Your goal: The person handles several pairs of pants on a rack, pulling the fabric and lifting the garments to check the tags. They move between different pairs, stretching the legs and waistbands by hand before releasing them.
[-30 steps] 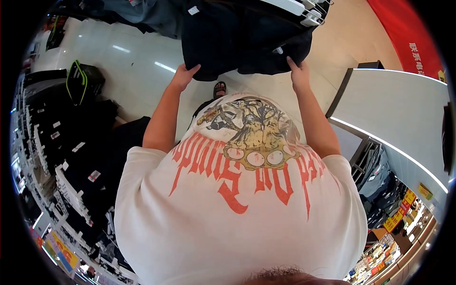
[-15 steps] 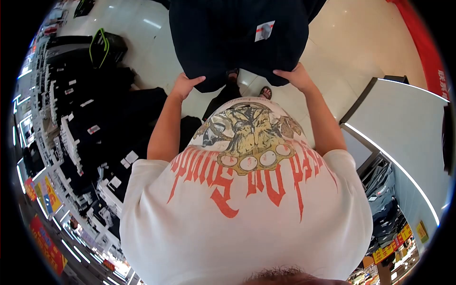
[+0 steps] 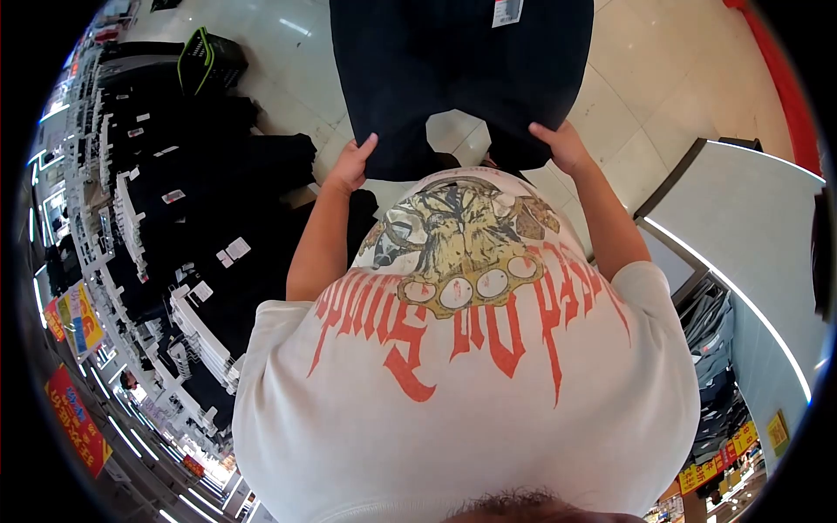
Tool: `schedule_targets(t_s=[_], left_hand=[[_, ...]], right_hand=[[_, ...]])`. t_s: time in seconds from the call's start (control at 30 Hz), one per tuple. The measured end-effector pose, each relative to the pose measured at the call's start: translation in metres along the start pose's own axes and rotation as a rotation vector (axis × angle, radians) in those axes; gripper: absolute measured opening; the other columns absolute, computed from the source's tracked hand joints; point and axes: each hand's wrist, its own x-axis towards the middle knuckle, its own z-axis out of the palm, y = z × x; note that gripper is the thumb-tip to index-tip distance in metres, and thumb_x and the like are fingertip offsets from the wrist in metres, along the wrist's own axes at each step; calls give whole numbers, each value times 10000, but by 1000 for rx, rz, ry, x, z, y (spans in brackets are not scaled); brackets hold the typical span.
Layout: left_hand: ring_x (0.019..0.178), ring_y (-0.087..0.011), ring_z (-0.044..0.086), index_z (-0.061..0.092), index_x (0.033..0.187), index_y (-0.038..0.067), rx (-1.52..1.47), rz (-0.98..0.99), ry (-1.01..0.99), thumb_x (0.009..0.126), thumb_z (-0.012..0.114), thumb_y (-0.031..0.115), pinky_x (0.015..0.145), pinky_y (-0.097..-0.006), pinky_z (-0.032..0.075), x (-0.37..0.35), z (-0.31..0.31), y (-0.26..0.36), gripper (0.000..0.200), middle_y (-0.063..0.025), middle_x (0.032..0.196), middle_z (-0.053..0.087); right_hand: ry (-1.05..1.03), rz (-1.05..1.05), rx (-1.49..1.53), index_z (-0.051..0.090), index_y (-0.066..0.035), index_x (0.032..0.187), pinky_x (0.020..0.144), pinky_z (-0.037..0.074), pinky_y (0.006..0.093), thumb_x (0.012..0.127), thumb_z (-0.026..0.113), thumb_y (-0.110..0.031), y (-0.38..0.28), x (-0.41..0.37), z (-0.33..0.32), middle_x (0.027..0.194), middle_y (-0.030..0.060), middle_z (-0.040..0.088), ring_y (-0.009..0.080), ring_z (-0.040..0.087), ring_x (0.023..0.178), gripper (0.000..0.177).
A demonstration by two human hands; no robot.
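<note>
A large dark garment (image 3: 462,61) is spread out at the top of the view, its upper end cut off by the frame. My left hand (image 3: 350,166) pinches its lower left edge, thumb on top. At the lower right edge my right hand (image 3: 565,146) grips the same cloth, thumb on top. Between the two hands the lower edge has an arched gap through which floor shows. A white tag (image 3: 507,12) is on the cloth near the top. The fingers under the cloth are hidden.
Racks of dark clothes (image 3: 209,192) with white tags line the left side. A black basket (image 3: 212,63) with a green rim stands at the upper left. On the right are a grey panel (image 3: 741,209) and hanging clothes (image 3: 711,340). Pale floor tiles (image 3: 645,78) show beyond.
The garment and both hands have shifted slightly right in view, and the tag sits higher. The gap at the lower edge looks larger, and the feet are now mostly covered.
</note>
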Motion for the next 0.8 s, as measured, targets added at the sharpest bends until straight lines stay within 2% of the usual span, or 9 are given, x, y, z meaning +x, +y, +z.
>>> schedule_targets(t_s=[0.07, 0.13, 0.33, 0.53, 0.6, 0.63, 0.67, 0.73, 0.8], left_hand=[[1138, -232, 649, 581, 1320, 11, 18, 23, -120, 913, 749, 229, 1005, -379, 505, -10, 4, -4, 491, -102, 1283, 658], [1215, -238, 606, 571, 1357, 17, 116, -17, -173, 878, 759, 123, 1043, -388, 470, -22, 7, -7, 525, -103, 1327, 635], [1214, -227, 605, 557, 1374, 7, 57, -172, -237, 923, 724, 159, 1051, -388, 462, -54, -1, -52, 504, -93, 1336, 634], [1198, -259, 632, 553, 1360, -34, -184, -127, -247, 994, 633, 359, 1070, -398, 473, -41, -1, -100, 543, -139, 1318, 643], [1198, -265, 633, 520, 1387, -39, -297, -331, -354, 999, 607, 415, 1079, -417, 471, -47, 6, -98, 604, -151, 1317, 642], [1177, -275, 643, 487, 1414, -39, -282, -402, -383, 964, 670, 382, 1072, -430, 481, -49, 2, -100, 643, -156, 1300, 648], [1182, -276, 639, 486, 1416, -31, -224, -329, -415, 936, 701, 341, 1070, -428, 481, -49, 3, -96, 645, -155, 1308, 641], [1194, -278, 631, 484, 1422, -16, -100, -176, -487, 881, 763, 259, 1066, -424, 482, -54, 9, -93, 668, -153, 1322, 628], [1194, -275, 631, 490, 1417, -9, -2, -172, -530, 849, 796, 205, 1057, -416, 486, -76, 12, -115, 680, -149, 1322, 627]], right_hand=[[-78, 46, -221, 612, 30, 1283, 994, 479, 316, 778, 864, -138, 3, -9, -2, 1198, 90, 700, 178, 644, 1092, 589], [-139, 123, -252, 612, 18, 1285, 1000, 481, 318, 795, 834, -112, 1, -23, 1, 1201, 86, 698, 177, 646, 1096, 553], [-95, 365, -54, 570, 29, 1324, 1072, 457, 377, 871, 707, -87, 11, -70, 10, 1284, 117, 653, 240, 607, 1202, 487], [168, 157, 301, 563, 55, 1302, 1055, 468, 370, 932, 620, -157, 34, -120, 26, 1273, 111, 649, 244, 614, 1170, 431], [253, 95, 173, 549, 81, 1308, 1028, 487, 374, 985, 636, -309, 34, -130, 34, 1257, 138, 659, 241, 643, 1128, 513], [267, 155, 108, 549, 82, 1309, 1020, 493, 366, 978, 656, -330, 45, -152, 34, 1250, 145, 662, 235, 647, 1123, 540], [254, 149, 32, 549, 83, 1310, 1011, 499, 359, 971, 675, -352, 35, -145, 32, 1243, 152, 665, 230, 650, 1117, 566], [157, 12, -41, 561, 71, 1310, 1005, 503, 344, 934, 735, -277, 38, -163, 41, 1247, 147, 664, 221, 646, 1122, 541], [75, 128, -135, 572, 59, 1309, 1005, 506, 351, 871, 784, -147, 33, -187, 43, 1249, 147, 666, 226, 652, 1120, 529]])
